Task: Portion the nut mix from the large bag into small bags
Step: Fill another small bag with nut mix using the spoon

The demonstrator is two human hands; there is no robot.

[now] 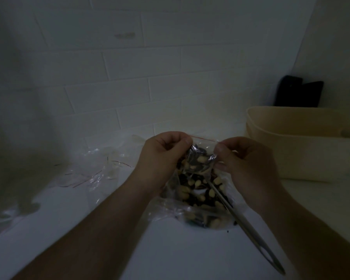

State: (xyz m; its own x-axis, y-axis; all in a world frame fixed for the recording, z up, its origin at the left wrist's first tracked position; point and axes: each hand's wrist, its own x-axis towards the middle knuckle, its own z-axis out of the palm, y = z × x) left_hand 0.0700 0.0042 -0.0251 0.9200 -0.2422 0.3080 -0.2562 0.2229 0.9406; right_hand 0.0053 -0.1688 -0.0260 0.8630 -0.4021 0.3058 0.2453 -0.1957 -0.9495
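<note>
A small clear zip bag [198, 160] with a red strip along its top holds pale nuts and dark pieces. My left hand [162, 156] pinches its top left corner and my right hand [245, 164] pinches its top right corner, so the bag hangs between them above the large bag. The large clear bag [200, 207] of nut mix lies open on the white counter under my hands. A metal spoon handle [249, 225] sticks out of the large bag toward the lower right.
Several empty small bags [97, 168] with red strips lie in a loose heap on the counter to the left. A beige tub [297, 142] stands at the right, a dark object [299, 93] behind it. A white tiled wall closes the back.
</note>
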